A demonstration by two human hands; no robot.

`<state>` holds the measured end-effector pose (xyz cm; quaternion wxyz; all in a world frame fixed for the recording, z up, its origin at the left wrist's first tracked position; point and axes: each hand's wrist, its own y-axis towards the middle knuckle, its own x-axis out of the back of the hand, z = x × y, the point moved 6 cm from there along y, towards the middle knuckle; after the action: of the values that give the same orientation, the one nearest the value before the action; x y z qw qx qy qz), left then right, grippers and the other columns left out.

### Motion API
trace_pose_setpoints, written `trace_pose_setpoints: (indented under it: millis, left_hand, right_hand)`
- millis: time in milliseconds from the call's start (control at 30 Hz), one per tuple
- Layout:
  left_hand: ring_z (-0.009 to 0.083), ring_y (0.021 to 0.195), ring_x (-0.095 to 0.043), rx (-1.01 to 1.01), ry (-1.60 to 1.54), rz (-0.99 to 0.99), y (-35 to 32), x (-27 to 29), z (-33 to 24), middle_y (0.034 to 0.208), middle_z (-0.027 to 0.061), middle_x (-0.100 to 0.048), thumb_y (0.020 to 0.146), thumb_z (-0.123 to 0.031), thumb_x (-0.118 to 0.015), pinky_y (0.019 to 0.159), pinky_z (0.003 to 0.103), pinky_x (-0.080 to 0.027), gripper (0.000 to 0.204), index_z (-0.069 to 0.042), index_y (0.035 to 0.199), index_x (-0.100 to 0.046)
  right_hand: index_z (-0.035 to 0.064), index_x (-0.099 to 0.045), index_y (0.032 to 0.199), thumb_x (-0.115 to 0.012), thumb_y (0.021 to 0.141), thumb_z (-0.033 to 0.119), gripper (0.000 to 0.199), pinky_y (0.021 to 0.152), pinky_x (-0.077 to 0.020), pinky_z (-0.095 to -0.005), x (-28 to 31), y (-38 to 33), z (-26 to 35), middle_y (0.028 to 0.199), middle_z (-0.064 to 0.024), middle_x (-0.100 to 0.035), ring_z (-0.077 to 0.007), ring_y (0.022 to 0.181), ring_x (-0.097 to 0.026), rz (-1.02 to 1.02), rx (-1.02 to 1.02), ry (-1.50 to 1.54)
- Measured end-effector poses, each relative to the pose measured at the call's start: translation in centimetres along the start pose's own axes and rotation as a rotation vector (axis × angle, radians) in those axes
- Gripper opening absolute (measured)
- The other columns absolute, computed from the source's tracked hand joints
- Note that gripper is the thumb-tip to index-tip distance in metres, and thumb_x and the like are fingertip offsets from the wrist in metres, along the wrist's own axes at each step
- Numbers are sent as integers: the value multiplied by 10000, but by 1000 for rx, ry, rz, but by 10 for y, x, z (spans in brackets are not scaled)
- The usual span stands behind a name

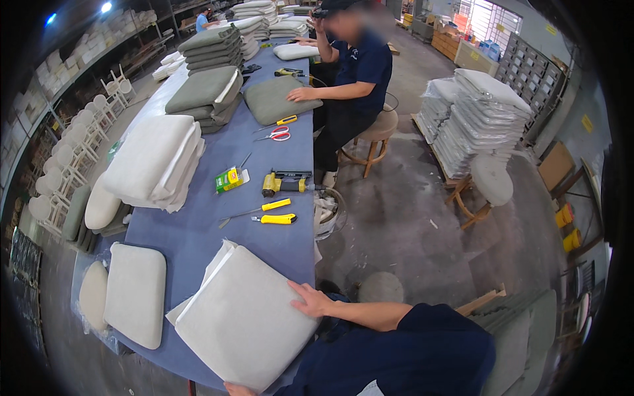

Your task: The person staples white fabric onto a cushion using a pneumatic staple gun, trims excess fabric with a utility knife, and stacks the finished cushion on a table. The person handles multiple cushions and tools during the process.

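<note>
In front of me on the blue-grey table lies a light grey seat cushion point(244, 317), with a loose pale layer showing along its left edge. My right hand point(310, 300) rests on the cushion's right edge, its fingers spread over the top. At the lower picture edge my left hand point(238, 389) touches the near corner; most of it is cut off. Beyond the cushion lie a yellow utility knife point(276, 219), a yellow-handled screwdriver point(274, 205) and a yellow-and-black staple gun point(287, 183).
Another pale cushion point(135, 297) lies at the table's left. Farther up are a white cushion stack point(155, 158), a green-yellow box point(230, 179) and red-handled scissors point(279, 134). A co-worker point(360, 72) sits beyond, one hand on a green-grey cushion point(264, 102). Wrapped cushions point(475, 112) stand right.
</note>
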<state>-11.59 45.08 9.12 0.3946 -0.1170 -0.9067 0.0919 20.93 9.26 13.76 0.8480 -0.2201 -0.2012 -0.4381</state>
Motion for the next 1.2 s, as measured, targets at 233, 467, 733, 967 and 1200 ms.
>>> trace_pose_setpoints:
  millis: [233, 467, 733, 967, 1200]
  left_hand:
    - [407, 1292, -615, 14, -10, -1, 0, 2, 9, 1461, 244, -609, 1131, -489, -293, 1078, 488, -495, 682, 40, 1451, -582]
    - [406, 1291, -617, 21, -26, 2, 2, 2, 13, 1463, 240, -609, 1131, -486, -299, 1074, 490, -497, 675, 37, 1449, -585]
    - [406, 1289, -619, 25, -35, 3, 6, 3, 22, 1465, 235, -609, 1132, -482, -306, 1070, 493, -499, 667, 33, 1447, -589]
    - [405, 1287, -620, 39, -40, -2, 10, 7, 40, 1467, 230, -609, 1132, -479, -312, 1066, 495, -500, 660, 30, 1445, -593]
    - [399, 1283, -624, 16, -8, 5, 8, -13, 17, 1460, 223, -615, 1131, -464, -324, 1066, 494, -501, 638, 23, 1437, -601]
  right_hand:
    - [178, -243, 1681, -602, 1037, 454, 787, 1029, -514, -479, 2, -1, 4, 1394, -254, -525, -430, 1081, -675, -6, 2, 19]
    - [175, -252, 1679, -612, 1033, 449, 788, 1022, -518, -478, 2, 0, 1, 1390, -252, -531, -425, 1071, -677, -25, 16, 18]
    - [168, -264, 1675, -616, 1032, 444, 784, 998, -526, -471, -1, 1, -4, 1354, -244, -544, -407, 1032, -683, -38, 37, 12]
    - [211, -246, 1679, -575, 1039, 508, 778, 1042, -512, -507, 0, 1, -1, 1415, -265, -515, -496, 1184, -625, 8, 15, 62]
    - [188, -249, 1681, -607, 1032, 455, 788, 1015, -518, -481, 3, 1, 1, 1361, -243, -539, -450, 1135, -640, 0, 3, 56]
